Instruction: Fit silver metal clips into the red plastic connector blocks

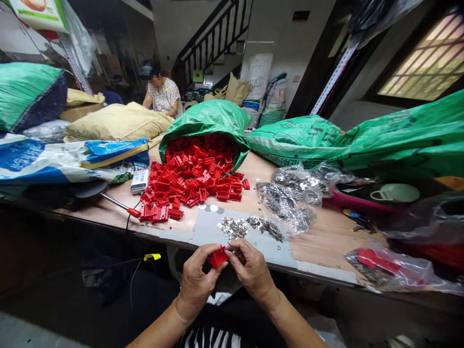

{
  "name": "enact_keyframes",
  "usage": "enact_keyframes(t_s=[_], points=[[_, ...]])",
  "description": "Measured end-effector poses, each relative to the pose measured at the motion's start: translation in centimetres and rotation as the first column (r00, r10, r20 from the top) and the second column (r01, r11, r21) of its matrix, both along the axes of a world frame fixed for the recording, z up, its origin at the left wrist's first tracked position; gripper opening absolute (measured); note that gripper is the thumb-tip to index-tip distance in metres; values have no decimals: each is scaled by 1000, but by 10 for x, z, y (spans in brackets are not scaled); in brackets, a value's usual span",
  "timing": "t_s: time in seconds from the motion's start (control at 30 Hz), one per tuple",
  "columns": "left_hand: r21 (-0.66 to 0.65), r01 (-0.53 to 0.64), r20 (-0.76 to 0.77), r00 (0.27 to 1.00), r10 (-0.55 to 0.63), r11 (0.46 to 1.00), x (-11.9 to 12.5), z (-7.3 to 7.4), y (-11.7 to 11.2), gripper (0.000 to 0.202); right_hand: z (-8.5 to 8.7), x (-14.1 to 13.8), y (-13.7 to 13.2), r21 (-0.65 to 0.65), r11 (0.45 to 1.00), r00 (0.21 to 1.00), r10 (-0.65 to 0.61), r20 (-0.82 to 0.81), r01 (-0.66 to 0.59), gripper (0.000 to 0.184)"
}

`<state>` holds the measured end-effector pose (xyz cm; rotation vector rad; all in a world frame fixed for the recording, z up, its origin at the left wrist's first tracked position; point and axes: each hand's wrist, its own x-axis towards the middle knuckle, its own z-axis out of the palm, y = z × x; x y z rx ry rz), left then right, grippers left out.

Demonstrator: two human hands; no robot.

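My left hand [196, 276] grips a small red plastic part [218, 256] just below the table's front edge. My right hand [251, 268] is pinched against the right side of that same part; whatever small thing its fingertips hold is too small to make out. On the table ahead, a heap of the same red parts [188, 181] spills from an open green sack [206, 121]. Small shiny metal pieces [234, 227] lie loose on a grey sheet [206, 227] just beyond my hands.
Clear bags of metal pieces [290, 193] lie right of the heap. Green sacks [362, 140] fill the right side, blue-white sacks [65, 162] the left. A red-handled tool [121, 205] and a small device [139, 181] lie at the left. A person [163, 94] sits at the back.
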<state>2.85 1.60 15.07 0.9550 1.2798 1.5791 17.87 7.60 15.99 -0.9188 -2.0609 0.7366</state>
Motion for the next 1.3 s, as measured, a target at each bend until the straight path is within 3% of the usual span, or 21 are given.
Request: enact_keyframes(t_s=[0.13, 0.23, 0.37, 0.47, 0.57, 0.7, 0.97, 1.13, 1.3], points=[[-12, -13, 68, 998, 13, 1000, 0, 1, -1, 31, -2, -1, -3, 9, 999, 999, 37, 5, -37, 6], [22, -9, 22, 1000, 8, 1000, -1, 1, -1, 30, -1, 0, -4, 5, 998, 998, 55, 14, -55, 8], [188, -10, -218, 974, 52, 982, -2, -4, 0, 29, 0, 0, -4, 17, 998, 998, 60, 20, -60, 8], [347, 34, -449, 884, 134, 937, -2, -9, 1, 32, -1, 0, -4, 47, 998, 999, 49, 13, -50, 8], [391, 52, -557, 808, 191, 919, -2, -10, 1, 33, -1, 0, -4, 68, 997, 999, 47, 12, -47, 9], [396, 45, -590, 778, 217, 917, -2, -10, -1, 32, 2, 1, -5, 49, 997, 998, 57, 12, -58, 9], [381, 56, -589, 784, 196, 923, -2, -12, -1, 33, 6, 8, -4, -32, 993, 993, 115, 40, -114, 13], [386, 71, -595, 781, 189, 920, -1, -11, -1, 34, 8, 10, -1, -33, 986, 981, 167, 99, -165, 14], [391, 80, -607, 771, 192, 917, 0, -12, -2, 33, 3, 9, -2, 0, 991, 984, 135, 114, -136, 15]])
